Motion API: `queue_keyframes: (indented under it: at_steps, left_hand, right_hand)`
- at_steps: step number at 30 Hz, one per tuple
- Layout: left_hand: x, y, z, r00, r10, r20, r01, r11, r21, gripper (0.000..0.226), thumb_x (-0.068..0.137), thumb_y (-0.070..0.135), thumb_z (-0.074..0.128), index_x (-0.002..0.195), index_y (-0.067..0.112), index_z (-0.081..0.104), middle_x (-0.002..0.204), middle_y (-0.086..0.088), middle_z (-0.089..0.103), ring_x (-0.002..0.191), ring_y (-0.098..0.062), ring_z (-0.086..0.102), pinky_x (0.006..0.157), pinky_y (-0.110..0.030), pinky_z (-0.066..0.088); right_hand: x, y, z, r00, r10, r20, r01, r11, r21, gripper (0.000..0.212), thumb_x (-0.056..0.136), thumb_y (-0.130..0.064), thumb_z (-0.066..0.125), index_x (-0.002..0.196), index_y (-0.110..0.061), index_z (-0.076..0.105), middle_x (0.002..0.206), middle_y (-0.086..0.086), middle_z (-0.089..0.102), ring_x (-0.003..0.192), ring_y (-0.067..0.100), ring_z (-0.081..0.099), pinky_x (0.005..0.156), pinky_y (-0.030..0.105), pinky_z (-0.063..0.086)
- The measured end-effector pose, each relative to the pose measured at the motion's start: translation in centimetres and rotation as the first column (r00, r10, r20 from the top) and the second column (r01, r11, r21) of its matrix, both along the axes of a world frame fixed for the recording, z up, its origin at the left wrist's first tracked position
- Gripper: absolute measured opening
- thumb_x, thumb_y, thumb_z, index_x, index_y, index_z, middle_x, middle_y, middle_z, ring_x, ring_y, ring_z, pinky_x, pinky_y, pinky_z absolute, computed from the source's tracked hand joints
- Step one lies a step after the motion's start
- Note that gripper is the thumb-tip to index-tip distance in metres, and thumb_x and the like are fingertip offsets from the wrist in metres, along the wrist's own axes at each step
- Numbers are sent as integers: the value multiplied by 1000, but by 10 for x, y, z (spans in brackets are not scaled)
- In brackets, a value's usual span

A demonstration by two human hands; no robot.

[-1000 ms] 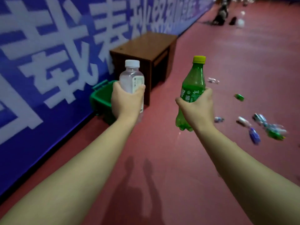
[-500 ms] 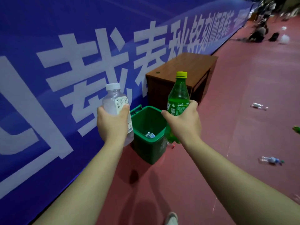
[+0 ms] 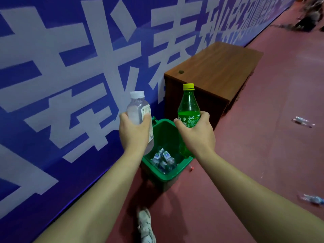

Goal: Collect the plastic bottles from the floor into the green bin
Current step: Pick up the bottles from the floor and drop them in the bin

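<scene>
A blue banner point(image 3: 52, 85) with large white characters is filling the left and upper part of the frame, running off toward the upper right.

Just left of centre, the left hand point(image 3: 134, 135) is gripping a clear bottle point(image 3: 137, 109) with a white cap, its fingers and thumb wrapping round the lower body. The bottle is standing upright, raised above the left edge of the green bin point(image 3: 172, 176).

The bin is sitting on the red floor point(image 3: 263, 146) at centre, close against the foot of the banner, open at the top. Several crushed clear bottles point(image 3: 163, 159) with blue and white labels are lying at its bottom.

At the bottom centre, a light-coloured shoe point(image 3: 145, 223) is showing on the floor, below the bin.

Just right of centre, the right hand point(image 3: 198, 135) is clasping a green bottle point(image 3: 188, 106) with a yellow cap, fingers curling round its labelled middle. It is being held upright above the right side of the bin, its base showing below the hand, over the bin's right rim.

Behind the bin, toward the upper right, a brown wooden cabinet point(image 3: 215, 67) is standing against the banner.

At the right edge, 2 more bottles are lying on the floor, well apart from the bin: a flattened one point(image 3: 302, 121) at mid-height and a blurred one point(image 3: 312, 199) lower down.
</scene>
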State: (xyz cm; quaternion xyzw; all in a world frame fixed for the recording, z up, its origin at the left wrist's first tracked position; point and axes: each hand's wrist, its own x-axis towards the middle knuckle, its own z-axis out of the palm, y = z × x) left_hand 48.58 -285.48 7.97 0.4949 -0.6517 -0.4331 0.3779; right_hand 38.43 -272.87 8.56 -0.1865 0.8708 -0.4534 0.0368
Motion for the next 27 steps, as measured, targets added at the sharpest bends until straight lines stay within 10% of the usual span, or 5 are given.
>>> queue_keyframes:
  at_steps: [18, 27]
  left_hand:
    - [-187, -168, -245, 944, -88, 318, -33, 934, 355, 42, 75, 40, 75, 98, 19, 47, 92, 3, 60, 73, -18, 58, 63, -26, 40]
    - [-218, -174, -351, 895, -87, 437, -154, 860, 487, 62, 79, 39, 74, 126, 11, 45, 121, -4, 57, 89, -19, 55, 70, -27, 37]
  right_hand:
    - [-169, -192, -237, 957, -35, 287, -89, 908, 410, 68, 77, -64, 66, 125, -19, 48, 99, -4, 65, 84, 21, 62, 67, 32, 45]
    - [-209, -202, -321, 937, -26, 349, -176, 825, 537, 86, 79, -70, 61, 146, -23, 36, 125, 3, 65, 112, 27, 62, 85, 37, 52]
